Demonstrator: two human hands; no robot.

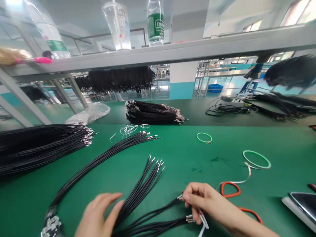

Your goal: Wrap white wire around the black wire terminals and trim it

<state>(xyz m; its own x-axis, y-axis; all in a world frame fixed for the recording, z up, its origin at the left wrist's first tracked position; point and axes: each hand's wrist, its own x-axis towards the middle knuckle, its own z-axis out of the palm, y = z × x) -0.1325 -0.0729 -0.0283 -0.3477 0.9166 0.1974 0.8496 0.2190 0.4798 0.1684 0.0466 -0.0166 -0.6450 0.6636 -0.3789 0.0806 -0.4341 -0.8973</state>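
Observation:
My left hand [100, 215] is beside a fanned bundle of black cables [139, 194], its thumb and fingers apart and no cable visibly gripped. My right hand [197, 200] pinches the metal-tipped ends of a few black cables [160, 209] between thumb and fingers. A white strip [203, 220] hangs from beneath that hand. Just below, another group of black cables [170, 225] ends in metal tips near its lower fingers. A longer black cable bundle [98, 161] curves around on the left, wrapped at its lower end.
Orange-handled scissors [230, 190] lie right of my right hand, near a phone-like device [303, 205]. Green rings [204, 137] rest farther back. Cable stacks lie at left [44, 144] and rear [153, 112]. A metal shelf [172, 52] holding bottles crosses above the green table.

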